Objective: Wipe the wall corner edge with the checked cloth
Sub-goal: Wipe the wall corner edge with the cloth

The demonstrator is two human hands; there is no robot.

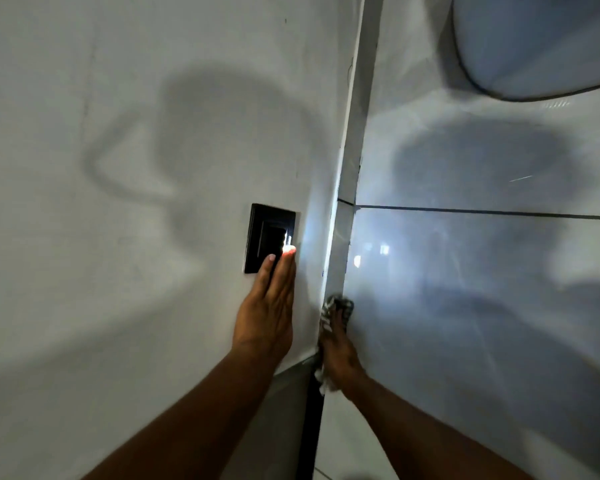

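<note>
The wall corner edge (340, 202) is seen running top to bottom through the middle of the frame, w/ a painted white wall (118, 168) on the left and a glossy tiled wall (482, 271) on the right. A dark grout line (482, 212) is seen crossing the tiles approx. level w/ the switch.

The checked cloth (333, 313) is held bunched in the right hand (340, 351) and is pressed against the corner edge, low in the frame. The cloth is seen above the fingers and again below the palm, so the hand is closed over it; the exact finger grip can't be made out. The right forearm is extended in from the near right.

The left hand (267, 313) is laid flat on the painted wall, fingers straight and together, nothing held. Its fingertips are placed on the lower right part of a black switch plate (269, 237), where a bright glare spot is visible. The hand is just left of the corner edge, near the cloth but not touching it.

Shadows of the arms and head are cast on both walls. A rounded white fixture (541, 43) is seen at the far top right; what it is can't be told.
</note>
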